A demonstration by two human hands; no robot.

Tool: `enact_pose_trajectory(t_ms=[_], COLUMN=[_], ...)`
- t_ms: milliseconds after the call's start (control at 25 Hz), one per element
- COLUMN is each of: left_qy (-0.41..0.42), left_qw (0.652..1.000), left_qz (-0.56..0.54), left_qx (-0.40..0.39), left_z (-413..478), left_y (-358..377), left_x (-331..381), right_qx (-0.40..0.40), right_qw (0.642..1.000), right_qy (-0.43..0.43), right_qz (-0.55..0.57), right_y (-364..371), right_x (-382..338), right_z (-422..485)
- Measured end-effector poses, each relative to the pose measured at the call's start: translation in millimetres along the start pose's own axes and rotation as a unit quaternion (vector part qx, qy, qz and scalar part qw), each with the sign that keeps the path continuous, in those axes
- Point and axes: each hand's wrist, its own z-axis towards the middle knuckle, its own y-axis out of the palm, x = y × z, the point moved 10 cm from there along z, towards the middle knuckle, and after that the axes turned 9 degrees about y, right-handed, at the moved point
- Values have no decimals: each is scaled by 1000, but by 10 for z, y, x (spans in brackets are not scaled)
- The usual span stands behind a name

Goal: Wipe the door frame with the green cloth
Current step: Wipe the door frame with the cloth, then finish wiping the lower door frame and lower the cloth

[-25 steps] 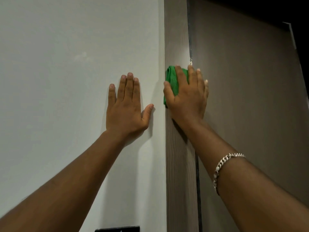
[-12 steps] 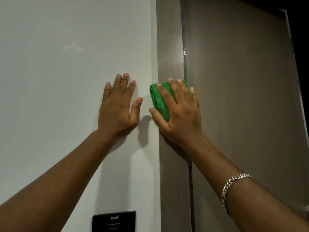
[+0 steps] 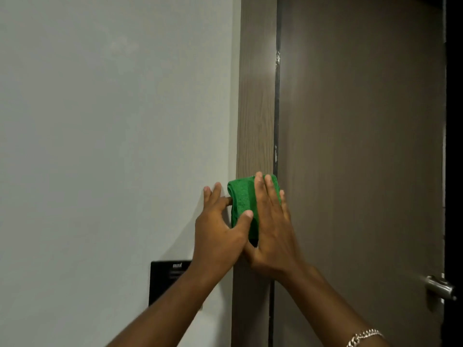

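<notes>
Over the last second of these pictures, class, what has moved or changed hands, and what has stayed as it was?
The right hand has slid the green cloth down the door frame, keeping it pressed flat. The left hand has left its flat rest on the wall and closed in, its thumb now on the cloth's edge. A door handle has come into view. The cloth stayed under the right palm, on the frame.

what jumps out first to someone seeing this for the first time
The bright green cloth, pressed flat against the wood-grain door frame under the right hand, with the left hand touching its left edge. After that, the black wall plate at lower centre and the metal door handle at far right.
</notes>
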Motion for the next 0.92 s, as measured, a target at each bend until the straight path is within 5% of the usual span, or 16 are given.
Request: enact_pose_trajectory(t_ms=[160, 320, 480, 680, 920], left_qy=[-102, -155, -232, -350, -574], left_qw=[994, 983, 960, 928, 814], left_qz=[-43, -87, -143, -99, -15], left_qx=[21, 39, 66, 79, 86], left_z=[-591, -1035, -1577, -2527, -4340], left_y=[47, -198, -638, -1392, -2073], left_x=[-185, -451, -827, -1473, -2528], right_qx=[-60, -20, 9, -112, -369], right_qw=[986, 949, 867, 812, 712], right_qy=[63, 149, 276, 389, 518], right_qz=[139, 278, 415, 420, 297], right_y=[113, 230, 667, 1674, 3107], right_x=[137, 186, 51, -487, -995], right_z=[-579, -1030, -1669, -2618, -4082])
